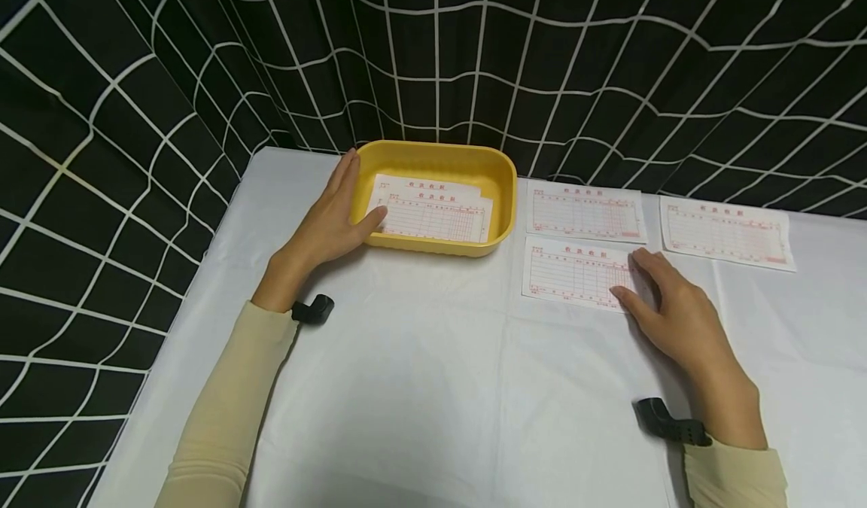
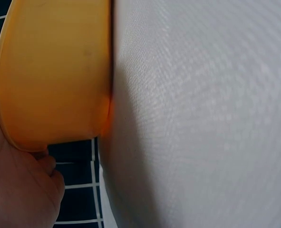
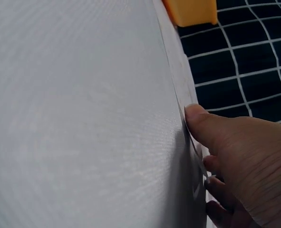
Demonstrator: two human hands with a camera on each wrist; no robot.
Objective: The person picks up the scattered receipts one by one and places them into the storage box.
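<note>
In the head view, my left hand (image 1: 323,218) holds the left end of a yellow plastic basket (image 1: 504,199), thumb over the near rim and fingers along the outer side. Two overlapping receipt slips (image 1: 433,218), white with red print, lie inside it. To the right, my right hand (image 1: 680,312) pinches the right edge of a receipt slip (image 1: 562,275) on the table. The right wrist view shows my thumb (image 3: 202,123) on that paper edge, slightly raised, with the other fingers partly hidden. Two more receipts lie behind it, one (image 1: 585,213) near the basket, another (image 1: 726,231) farther right.
A white cloth covers the table (image 1: 406,372). Black curtains (image 1: 474,56) with a white grid hang along its back and left sides, close behind the basket and receipts. Each wrist carries a small black camera mount (image 1: 314,310).
</note>
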